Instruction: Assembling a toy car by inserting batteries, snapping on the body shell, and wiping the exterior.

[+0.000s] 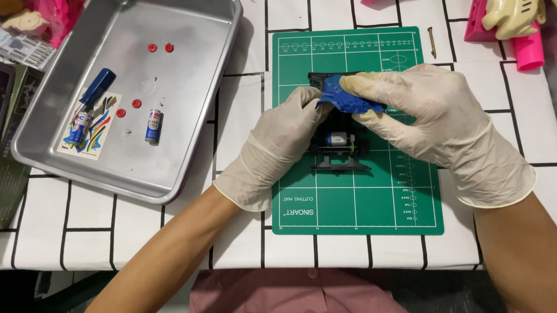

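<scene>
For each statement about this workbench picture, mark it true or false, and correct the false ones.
1. Both hands wear pale gloves. True: the left hand and the right hand are gloved.
2. The blue body shell lies in the metal tray. False: both hands hold it over the black toy car chassis on the green cutting mat.
3. The metal tray sits left of the mat. True.
4. The tray holds one battery lying apart from the sticker sheet. True.
5. The small red wheels are stacked on the mat. False: they lie scattered in the tray.
</scene>
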